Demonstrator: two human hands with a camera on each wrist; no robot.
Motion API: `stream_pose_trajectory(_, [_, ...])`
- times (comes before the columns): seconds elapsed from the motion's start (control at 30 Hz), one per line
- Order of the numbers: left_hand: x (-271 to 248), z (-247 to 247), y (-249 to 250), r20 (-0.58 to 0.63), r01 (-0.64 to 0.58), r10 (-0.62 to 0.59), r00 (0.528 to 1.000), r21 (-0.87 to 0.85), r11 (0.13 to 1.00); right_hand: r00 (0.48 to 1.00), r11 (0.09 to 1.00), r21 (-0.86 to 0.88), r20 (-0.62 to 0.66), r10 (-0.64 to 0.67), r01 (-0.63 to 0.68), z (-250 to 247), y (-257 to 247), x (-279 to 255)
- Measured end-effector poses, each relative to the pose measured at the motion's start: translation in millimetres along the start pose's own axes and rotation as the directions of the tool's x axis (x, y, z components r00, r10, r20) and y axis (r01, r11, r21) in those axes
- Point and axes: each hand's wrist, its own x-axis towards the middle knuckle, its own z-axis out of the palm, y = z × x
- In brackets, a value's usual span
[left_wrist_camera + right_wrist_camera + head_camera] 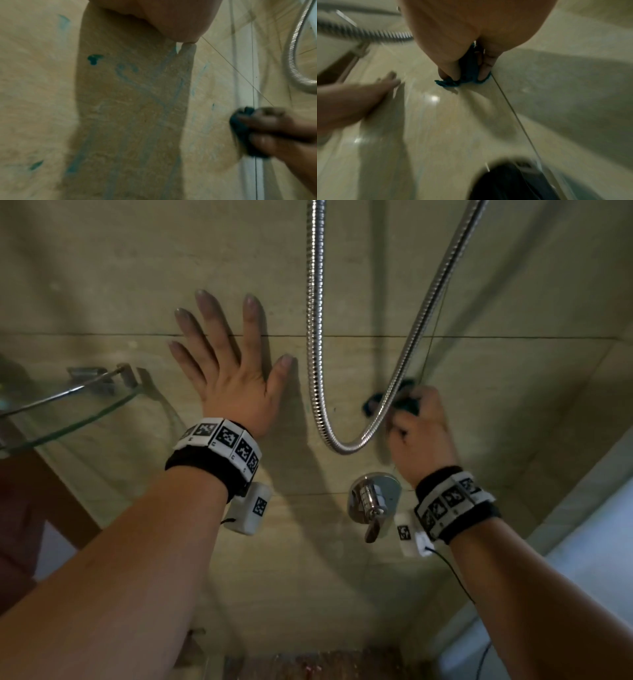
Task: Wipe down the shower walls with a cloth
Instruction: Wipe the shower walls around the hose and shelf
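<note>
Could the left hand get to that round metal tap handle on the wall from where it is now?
Probably yes. The left hand lies flat and empty on the wall; bare tile separates it from the tap handle below.

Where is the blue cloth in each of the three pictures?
Head view: the cloth is right of centre, bunched in the right hand behind the shower hose.
Left wrist view: the cloth is at the right edge, under fingers.
Right wrist view: the cloth is top centre, gripped.
Shared landmark: the shower hose.

Shower hose (313, 337), valve handle (371, 501), glass shelf (68, 419)
</note>
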Motion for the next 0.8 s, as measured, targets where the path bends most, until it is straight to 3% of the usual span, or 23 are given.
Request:
stream_pose_trajectory(0.07, [-2,5,0,0.004,0.017,-0.017,1.0,0.007,1.0,0.98,0.996,-0.086,0.191,0.046,-0.03,21,5,-26])
stream_pose_trajectory(0.13, [-5,8,0,0.019,0.027,-0.027,0.999,0.007,1.0,0.943,0.982,-0.183,0.331,0.021,0.042,36,17,-52])
stream_pose_trajectory(0.2, [-7,9,-2,0.044,0.024,-0.024,0.999,-0.007,1.0,0.906,0.956,-0.274,0.422,0.025,0.101,44,23,-60])
stream_pose_trajectory(0.23, [-8,8,-3,0.048,0.021,-0.021,0.999,-0.004,1.0,0.906,0.966,-0.25,0.419,0.051,0.061,43,17,-53])
stream_pose_trajectory(0.27, [-9,7,-2,0.051,0.021,-0.021,0.998,-0.002,1.0,0.92,0.975,-0.221,0.385,0.07,0.019,40,8,-45])
stream_pose_trajectory(0.33, [-10,4,-2,0.066,0.024,-0.023,0.998,-0.012,1.0,0.974,0.995,0.051,0.215,0.072,-0.085,27,-15,-19])
stream_pose_trajectory(0.4, [-10,-1,-2,0.097,0.018,-0.016,0.995,-0.023,1.0,0.999,0.96,0.275,0.011,0.041,-0.042,13,-35,11])
stream_pose_trajectory(0.47, [-11,-5,-6,0.122,0.002,0.002,0.993,-0.034,0.999,0.987,0.988,0.144,-0.157,-0.041,0.064,5,-47,38])
stream_pose_trajectory(0.57, [-13,-8,-14,0.129,-0.024,0.028,0.991,-0.039,0.999,0.952,0.987,0.001,-0.262,-0.156,0.162,-4,-60,56])
stream_pose_trajectory(0.67, [-14,-7,-18,0.107,-0.04,0.044,0.993,-0.031,0.999,0.961,0.972,-0.102,-0.158,-0.227,0.212,15,-59,48])
stream_pose_trajectory(0.73, [-15,-7,-18,0.097,-0.045,0.046,0.994,-0.012,0.999,0.963,0.941,-0.211,0.016,-0.269,0.266,41,-50,27])
stream_pose_trajectory(0.8, [-16,-7,-18,0.097,-0.048,0.048,0.994,-0.008,0.999,0.927,0.896,-0.265,0.221,-0.304,0.357,65,-41,-3])
